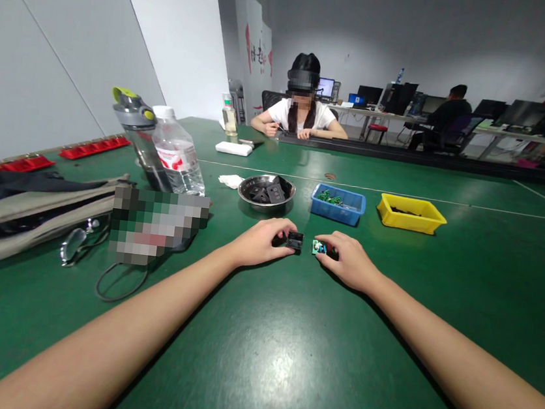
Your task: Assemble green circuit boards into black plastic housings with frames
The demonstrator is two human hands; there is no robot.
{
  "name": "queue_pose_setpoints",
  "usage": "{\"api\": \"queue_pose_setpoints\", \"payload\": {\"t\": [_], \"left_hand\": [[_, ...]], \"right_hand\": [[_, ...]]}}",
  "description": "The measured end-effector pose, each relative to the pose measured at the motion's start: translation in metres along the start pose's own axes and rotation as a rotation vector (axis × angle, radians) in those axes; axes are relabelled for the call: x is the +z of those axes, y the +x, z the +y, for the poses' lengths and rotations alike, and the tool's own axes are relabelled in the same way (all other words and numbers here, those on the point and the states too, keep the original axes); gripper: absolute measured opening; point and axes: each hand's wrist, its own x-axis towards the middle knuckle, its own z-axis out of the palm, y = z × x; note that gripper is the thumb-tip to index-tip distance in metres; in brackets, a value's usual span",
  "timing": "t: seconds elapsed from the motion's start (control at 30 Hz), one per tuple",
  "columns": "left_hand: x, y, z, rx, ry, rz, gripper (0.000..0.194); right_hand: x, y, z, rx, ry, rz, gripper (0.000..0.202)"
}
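Note:
Between thumb and fingers, my left hand (264,243) grips a small black plastic housing (294,240), its hollow side showing. Just to the right, my right hand (347,259) pinches a small green circuit board (318,247) with light and blue parts on it. A narrow gap separates the two pieces, both held low over the green table (258,334). Beyond my left hand stands a round metal bowl (247,205) of black plastic pieces. Behind my right hand is a blue bin (336,215) with green circuit boards; a yellow bin (411,223) holding small dark parts sits further right.
On the left are a water bottle (176,154), a grey sports bottle (144,144), a bag (29,223), glasses (72,244) and a cord loop (119,292). White tissue (230,181) lies by the bowl. Across the table sits a person (299,112) wearing a headset.

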Motion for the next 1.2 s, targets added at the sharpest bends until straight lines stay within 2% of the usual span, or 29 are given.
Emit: {"api": "queue_pose_setpoints", "payload": {"t": [1.2], "left_hand": [[0.0010, -0.0021, 0.0015, -0.054, -0.037, 0.005, 0.028]], "right_hand": [[-0.0024, -0.0009, -0.0002, -0.035, -0.018, -0.020, 0.026]]}}
